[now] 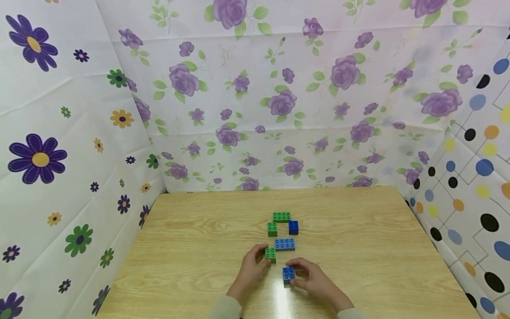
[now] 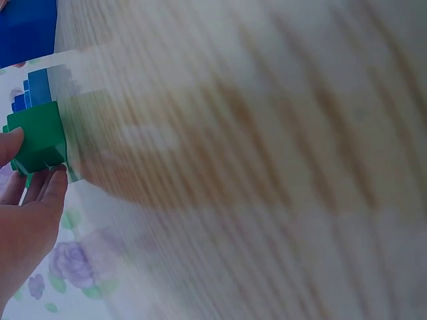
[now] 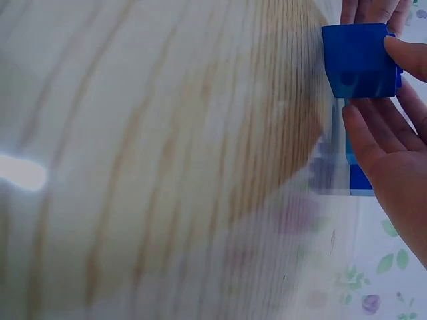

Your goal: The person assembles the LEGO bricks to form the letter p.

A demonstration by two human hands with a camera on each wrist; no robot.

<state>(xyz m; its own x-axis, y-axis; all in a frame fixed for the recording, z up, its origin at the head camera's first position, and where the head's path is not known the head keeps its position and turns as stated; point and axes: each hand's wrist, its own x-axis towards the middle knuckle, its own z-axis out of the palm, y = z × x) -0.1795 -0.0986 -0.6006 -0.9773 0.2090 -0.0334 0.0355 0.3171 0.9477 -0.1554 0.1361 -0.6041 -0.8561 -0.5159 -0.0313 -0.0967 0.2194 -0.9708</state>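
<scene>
My left hand point(image 1: 251, 266) holds a small square green toy brick point(image 1: 270, 255) between thumb and fingers. The left wrist view has this green brick point(image 2: 40, 137) at its left edge, the thumb on one side and the fingertips on the opposite side. Nearer to me, a square blue toy brick point(image 1: 288, 274) is pinched by my right hand point(image 1: 316, 280). Its smooth side faces the camera in the right wrist view, where the blue brick point(image 3: 360, 61) sits between thumb and fingers. Just beyond the held green brick lies a long blue brick point(image 1: 284, 244), studs up.
Farther back on the wooden table point(image 1: 191, 248) are a square green brick point(image 1: 272, 229), a dark blue square brick point(image 1: 293, 227) and a long green brick point(image 1: 281, 216). Flower-printed cloth point(image 1: 255, 110) hangs behind the table, with a dotted cloth point(image 1: 470, 177) at the right.
</scene>
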